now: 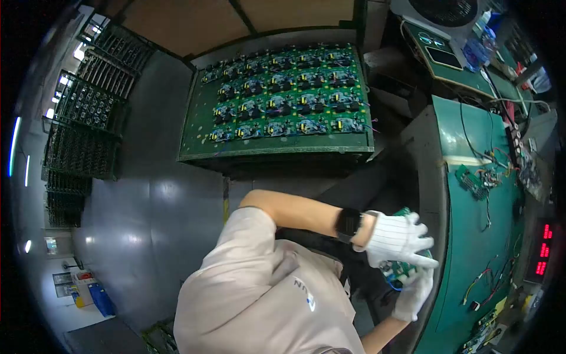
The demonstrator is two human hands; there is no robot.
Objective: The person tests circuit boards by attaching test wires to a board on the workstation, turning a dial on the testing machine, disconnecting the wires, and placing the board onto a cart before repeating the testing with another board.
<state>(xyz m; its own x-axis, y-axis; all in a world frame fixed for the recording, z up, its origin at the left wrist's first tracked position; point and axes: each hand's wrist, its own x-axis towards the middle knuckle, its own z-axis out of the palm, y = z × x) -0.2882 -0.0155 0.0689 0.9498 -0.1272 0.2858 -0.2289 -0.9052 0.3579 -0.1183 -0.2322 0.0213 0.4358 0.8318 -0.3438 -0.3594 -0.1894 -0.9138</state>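
While left fingers (423,243) spread over a green board (402,270), right fingers (422,276) grip it.

At the far right I see glasses (432,41) beside a dark-screened device (444,58), near a round black grille (446,10); a red digital display (542,250) glows on the right, and green racks (88,106) line the left.

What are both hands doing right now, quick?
Left hand: open, fingers spread over the green circuit board.
Right hand: at that circuit board; grip can't be told.
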